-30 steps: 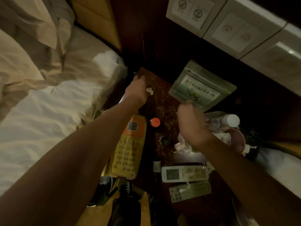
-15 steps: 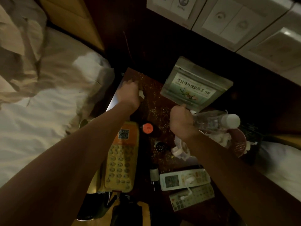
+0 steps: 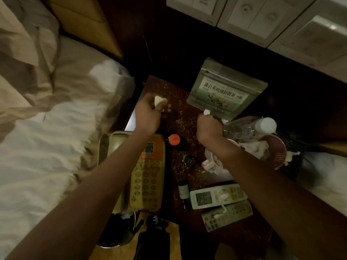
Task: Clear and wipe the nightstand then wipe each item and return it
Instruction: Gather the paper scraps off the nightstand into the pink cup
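Your left hand (image 3: 149,112) pinched a small white wad (image 3: 159,100) at its fingertips, at 12 o'clock from the knuckles, over the nightstand (image 3: 180,117)'s dark, gold-flecked top. Your right hand (image 3: 208,126) was curled round another white scrap (image 3: 206,112), poking out at 12 o'clock, just below the tea pouch (image 3: 224,92). The orange-capped bottle (image 3: 174,139) stood between your wrists, the phone (image 3: 147,175) at 6 o'clock from your left hand.

Bare nightstand (image 3: 180,102) strip btwn phone (image 3: 148,175) & tea pouch (image 3: 225,91) (right side cluttered).
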Action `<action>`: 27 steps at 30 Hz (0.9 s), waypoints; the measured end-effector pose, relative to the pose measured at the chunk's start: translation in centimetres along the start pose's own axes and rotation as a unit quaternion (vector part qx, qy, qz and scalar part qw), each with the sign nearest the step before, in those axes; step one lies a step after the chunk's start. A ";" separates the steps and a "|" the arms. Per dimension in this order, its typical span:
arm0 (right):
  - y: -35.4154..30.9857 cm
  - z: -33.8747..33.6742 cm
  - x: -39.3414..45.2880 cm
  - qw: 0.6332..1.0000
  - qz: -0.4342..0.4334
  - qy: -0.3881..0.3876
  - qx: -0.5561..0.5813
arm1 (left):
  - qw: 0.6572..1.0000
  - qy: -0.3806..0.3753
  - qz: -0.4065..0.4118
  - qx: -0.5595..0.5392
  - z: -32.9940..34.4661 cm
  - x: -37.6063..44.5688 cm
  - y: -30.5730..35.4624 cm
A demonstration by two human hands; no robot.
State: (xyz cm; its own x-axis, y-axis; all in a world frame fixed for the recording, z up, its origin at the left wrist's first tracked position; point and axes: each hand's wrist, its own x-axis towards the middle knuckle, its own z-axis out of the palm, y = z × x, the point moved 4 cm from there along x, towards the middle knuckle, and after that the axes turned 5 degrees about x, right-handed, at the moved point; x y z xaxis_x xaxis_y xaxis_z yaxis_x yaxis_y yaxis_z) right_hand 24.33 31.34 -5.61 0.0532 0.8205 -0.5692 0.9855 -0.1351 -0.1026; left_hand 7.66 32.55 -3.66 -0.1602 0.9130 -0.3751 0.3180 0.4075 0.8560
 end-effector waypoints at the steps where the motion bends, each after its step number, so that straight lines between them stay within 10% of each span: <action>1: 0.0 -0.1 0.0 1.000 0.004 0.010 0.014 | 0.999 0.005 -0.007 -0.036 -0.1 -0.9 0.1; 7: 0.2 -0.1 0.3 0.994 0.007 0.106 0.006 | 0.985 0.042 -0.048 -0.164 -0.2 -4.2 0.1; 27: 0.6 0.7 0.2 0.999 0.044 0.007 0.014 | 0.971 0.039 -0.115 -0.208 0.6 -4.1 -0.1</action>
State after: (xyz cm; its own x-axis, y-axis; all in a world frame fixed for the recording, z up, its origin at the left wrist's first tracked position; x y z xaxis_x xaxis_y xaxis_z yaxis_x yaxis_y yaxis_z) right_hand 24.79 31.08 -6.38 0.1421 0.8129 -0.5649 0.9722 -0.2220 -0.0748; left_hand 8.83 28.77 -2.43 -0.2581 0.7874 -0.5598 -0.1364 0.5439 0.8280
